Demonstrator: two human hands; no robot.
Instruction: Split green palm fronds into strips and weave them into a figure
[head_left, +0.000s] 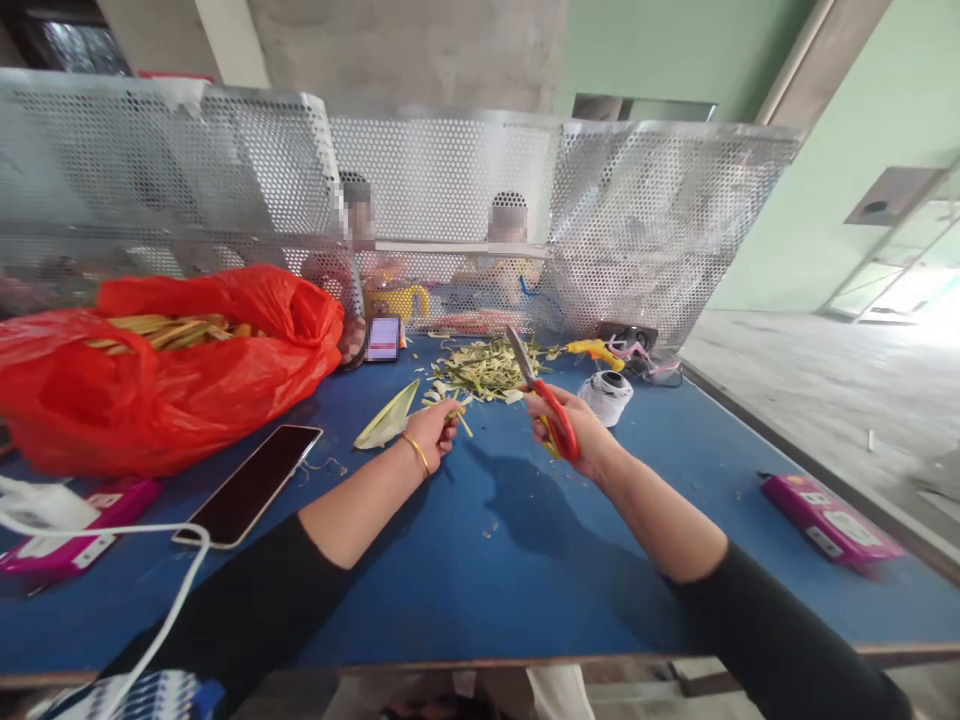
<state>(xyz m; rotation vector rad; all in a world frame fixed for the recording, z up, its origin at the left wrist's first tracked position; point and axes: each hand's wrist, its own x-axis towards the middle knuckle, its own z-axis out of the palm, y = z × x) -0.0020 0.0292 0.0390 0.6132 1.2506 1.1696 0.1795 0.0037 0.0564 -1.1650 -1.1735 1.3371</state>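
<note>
My left hand (pixel 436 432) is closed on thin green strips (pixel 466 424) whose ends stick out past the fingers. Scissors with red and yellow handles (pixel 562 425) are in my right hand (pixel 581 435), their blades pointing up and away. Behind both hands lies a pile of cut green and pale pieces (pixel 487 368). A pale green leaf-like piece (pixel 386 420) rests on the blue table (pixel 480 600) just left of my left hand. Right of the scissors stands a white-wrapped roll (pixel 606 397).
A red plastic bag of strips (pixel 187 400) fills the back left, near a dark phone (pixel 255 485). Pink boxes (pixel 829 522) lie at either side. A yellow tool (pixel 596 352) and glasses lie at the back right. People sit behind a perforated metal screen (pixel 450 180).
</note>
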